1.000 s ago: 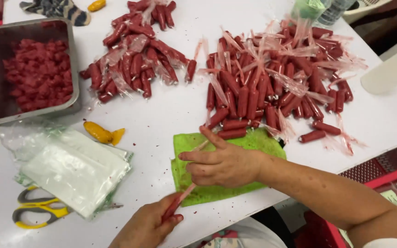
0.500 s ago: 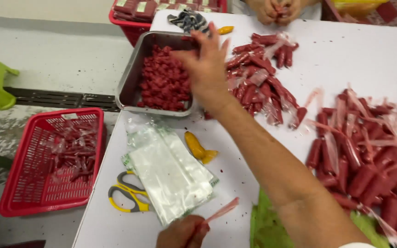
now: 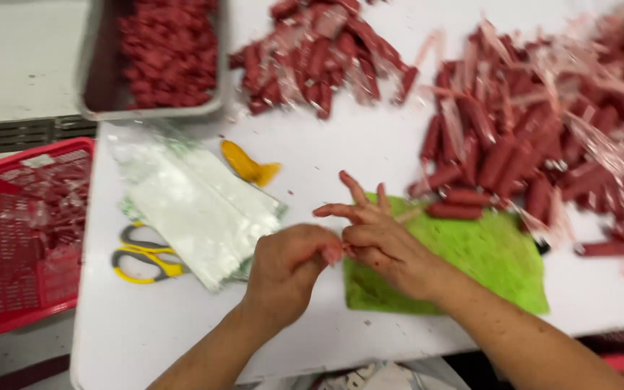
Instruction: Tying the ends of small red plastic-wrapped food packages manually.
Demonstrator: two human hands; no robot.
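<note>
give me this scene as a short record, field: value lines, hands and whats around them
left hand: fingers curled, tips meeting the right hand; anything pinched is too blurred to tell
right hand: over the green cloth, some fingers spread
table: white
sausages: red, heaped right and top centre, loose clear wrappers among them
tray: metal, top left, holds red pieces
bags: clear stack, left of the hands
scissors: yellow-handled, partly under the bags
basket: red, off the table's left edge
</note>
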